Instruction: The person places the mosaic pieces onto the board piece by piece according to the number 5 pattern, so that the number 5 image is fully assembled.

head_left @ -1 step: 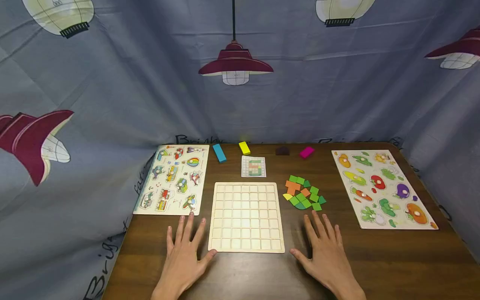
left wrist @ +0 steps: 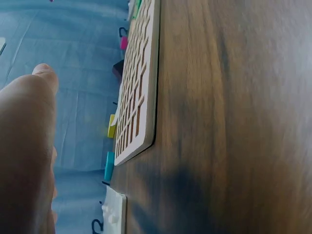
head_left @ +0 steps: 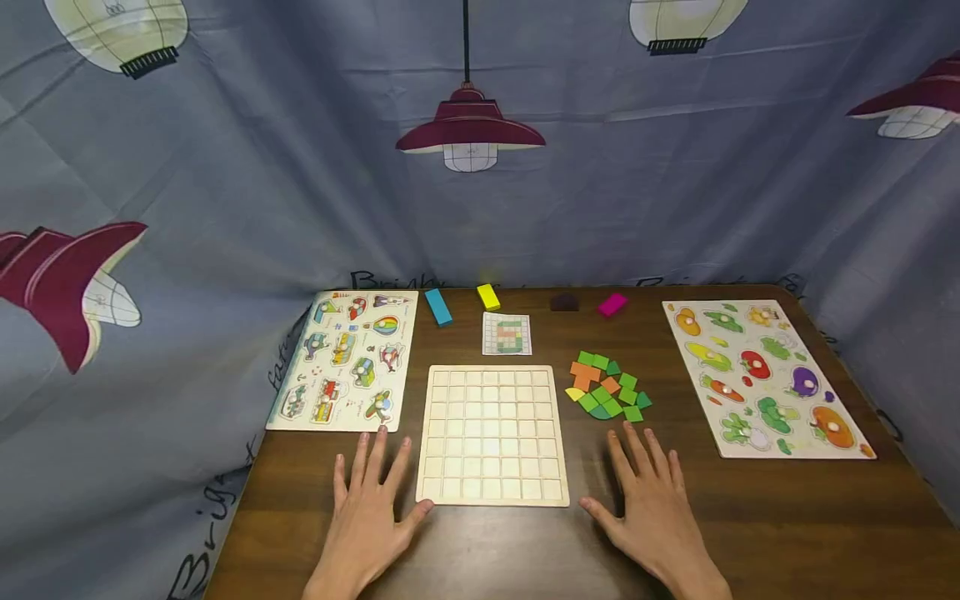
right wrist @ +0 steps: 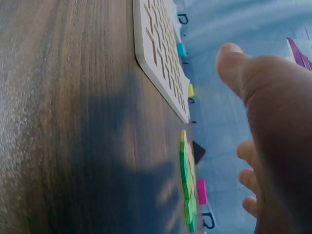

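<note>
A pale wooden grid board (head_left: pixel 492 435) with rows of square recesses lies between the two hands. My left hand (head_left: pixel 367 518) has its fingers spread, its thumb tip by the board's lower left corner, and holds nothing. On the other side, my right hand (head_left: pixel 654 518) is spread too, holding nothing, with its fingertips just below a cluster of green, orange and yellow tiles (head_left: pixel 609 388). Both wrist views show the hands raised over the table, casting shadows on it. Behind the board lies a small pattern card (head_left: pixel 507 334) printed with a coloured grid figure.
A vehicle puzzle board (head_left: pixel 341 421) lies at the left, a vegetable puzzle board (head_left: pixel 757 392) at the right. Along the back edge of the brown table (head_left: pixel 480 554) are blue (head_left: pixel 438 307), yellow (head_left: pixel 488 297), dark (head_left: pixel 565 302) and magenta (head_left: pixel 612 305) blocks. A blue-grey curtain hangs behind.
</note>
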`<state>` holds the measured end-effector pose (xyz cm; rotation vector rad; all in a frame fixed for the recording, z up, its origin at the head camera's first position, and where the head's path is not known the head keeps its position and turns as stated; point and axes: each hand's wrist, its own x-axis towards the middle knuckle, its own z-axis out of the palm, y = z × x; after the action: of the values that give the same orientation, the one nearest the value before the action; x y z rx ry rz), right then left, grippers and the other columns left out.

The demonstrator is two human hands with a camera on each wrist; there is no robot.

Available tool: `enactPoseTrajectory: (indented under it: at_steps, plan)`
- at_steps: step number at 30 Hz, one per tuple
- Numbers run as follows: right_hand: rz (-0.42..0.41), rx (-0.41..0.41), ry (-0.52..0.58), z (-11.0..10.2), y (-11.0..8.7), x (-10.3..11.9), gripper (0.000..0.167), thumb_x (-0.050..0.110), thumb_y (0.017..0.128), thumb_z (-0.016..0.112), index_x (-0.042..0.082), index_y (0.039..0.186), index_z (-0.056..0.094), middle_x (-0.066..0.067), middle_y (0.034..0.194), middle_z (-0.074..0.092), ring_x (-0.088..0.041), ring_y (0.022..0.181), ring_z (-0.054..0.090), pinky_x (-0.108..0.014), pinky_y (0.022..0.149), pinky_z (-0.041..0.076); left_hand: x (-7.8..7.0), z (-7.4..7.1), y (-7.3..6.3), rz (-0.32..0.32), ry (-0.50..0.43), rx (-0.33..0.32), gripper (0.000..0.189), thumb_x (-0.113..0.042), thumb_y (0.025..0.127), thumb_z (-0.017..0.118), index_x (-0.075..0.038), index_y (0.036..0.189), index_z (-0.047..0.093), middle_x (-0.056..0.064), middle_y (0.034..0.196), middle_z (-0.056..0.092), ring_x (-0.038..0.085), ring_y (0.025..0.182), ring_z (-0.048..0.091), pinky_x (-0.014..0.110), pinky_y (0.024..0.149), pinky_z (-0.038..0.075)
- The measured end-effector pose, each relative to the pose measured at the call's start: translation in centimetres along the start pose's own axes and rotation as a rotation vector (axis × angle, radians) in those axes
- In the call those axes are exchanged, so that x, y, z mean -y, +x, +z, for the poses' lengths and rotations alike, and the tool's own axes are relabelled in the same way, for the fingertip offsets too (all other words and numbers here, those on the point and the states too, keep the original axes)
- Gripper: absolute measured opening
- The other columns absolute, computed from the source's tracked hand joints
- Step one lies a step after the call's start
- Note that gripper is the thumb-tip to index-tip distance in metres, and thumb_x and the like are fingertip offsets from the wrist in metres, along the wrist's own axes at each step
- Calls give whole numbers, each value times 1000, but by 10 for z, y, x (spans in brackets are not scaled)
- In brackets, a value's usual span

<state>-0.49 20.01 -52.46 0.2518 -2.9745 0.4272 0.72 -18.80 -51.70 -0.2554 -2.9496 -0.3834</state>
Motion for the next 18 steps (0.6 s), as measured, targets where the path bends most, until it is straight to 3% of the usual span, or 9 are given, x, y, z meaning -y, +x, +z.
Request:
enactPoseTrajectory:
  at_steps: [5,9,13,18]
  plan:
    - [-10,-30,65,4,7,-10,89,51,82,81,7,151,47,-22,156,41,-47,141,36,-71,108,37,-7,12,-1,-32,-141,13,93,-54,85,76,-21,161,34,17,170,20,45,154,19,69,118,24]
    - [16,-95,161,12,26,-23,67,31,83,85,4,138,60,-22,133,57,-43,122,49,-61,95,49,-9,28,1,-67,-266,50,93,-51,86,78,-20,161,33,18,168,25,44,153,23,69,118,29]
    - [36,-167,210,22,49,-34,42,22,85,83,4,122,71,-17,107,67,-36,104,58,-55,84,54,-7,37,5,-88,-294,20,84,-50,86,78,-19,156,43,17,161,39,41,151,32,66,119,29]
    - [24,-190,205,33,63,-41,38,19,86,82,5,121,74,-14,102,67,-33,97,58,-52,79,53,-9,43,8,-66,-301,-14,72,-51,85,79,-22,146,56,13,155,49,37,148,37,63,118,29]
